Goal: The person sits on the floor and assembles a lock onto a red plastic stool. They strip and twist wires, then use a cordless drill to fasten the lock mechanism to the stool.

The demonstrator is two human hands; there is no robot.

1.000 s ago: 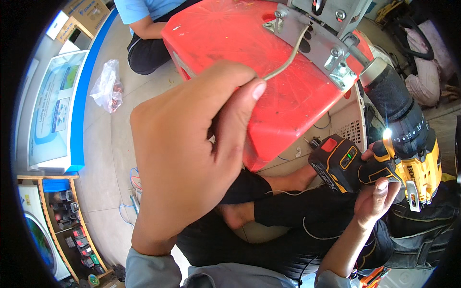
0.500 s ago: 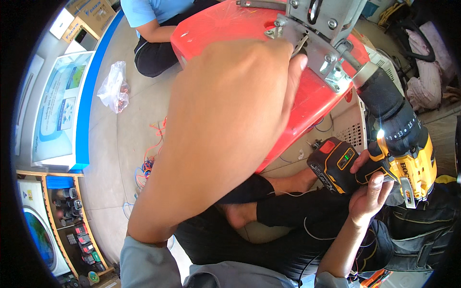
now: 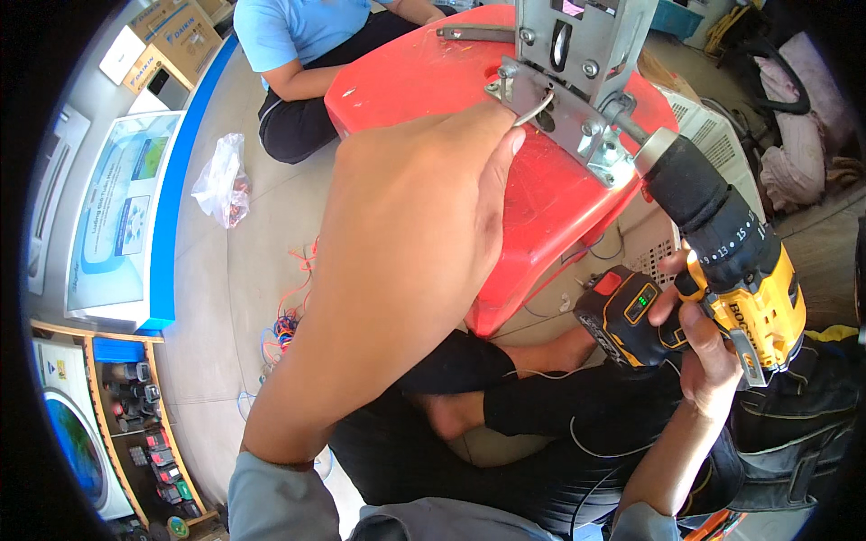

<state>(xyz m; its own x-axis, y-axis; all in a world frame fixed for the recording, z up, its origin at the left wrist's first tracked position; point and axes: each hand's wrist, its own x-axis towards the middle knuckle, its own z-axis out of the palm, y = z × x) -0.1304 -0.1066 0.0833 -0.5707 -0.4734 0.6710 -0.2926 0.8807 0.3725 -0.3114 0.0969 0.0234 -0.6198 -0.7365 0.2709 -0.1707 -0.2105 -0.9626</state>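
Observation:
My left hand (image 3: 428,180) reaches across the red plastic stool (image 3: 406,77), closed in a pinch on a short grey cable (image 3: 538,109). The cable's far end meets a small hole in the metal plate of a hand-built metal device (image 3: 577,68) on the stool; how deep it goes I cannot tell. My right hand (image 3: 705,356) grips the handle of a yellow and black cordless drill (image 3: 753,302), fingers near the trigger. The drill's chuck (image 3: 657,151) is fixed on the device's shaft, at its right side. The rest of the cable is hidden by my left hand.
A co-worker in a blue shirt (image 3: 293,45) sits beyond the stool. Coloured wires (image 3: 287,329) and a clear plastic bag (image 3: 222,180) lie on the floor at left. A white crate (image 3: 708,126) stands behind the drill; a black tool bag (image 3: 794,424) is at right.
The view has shifted, so the stool, device and drill appear farther left. The right thumb and fingers sit higher around the drill's handle. The left hand still pinches the cable at the plate.

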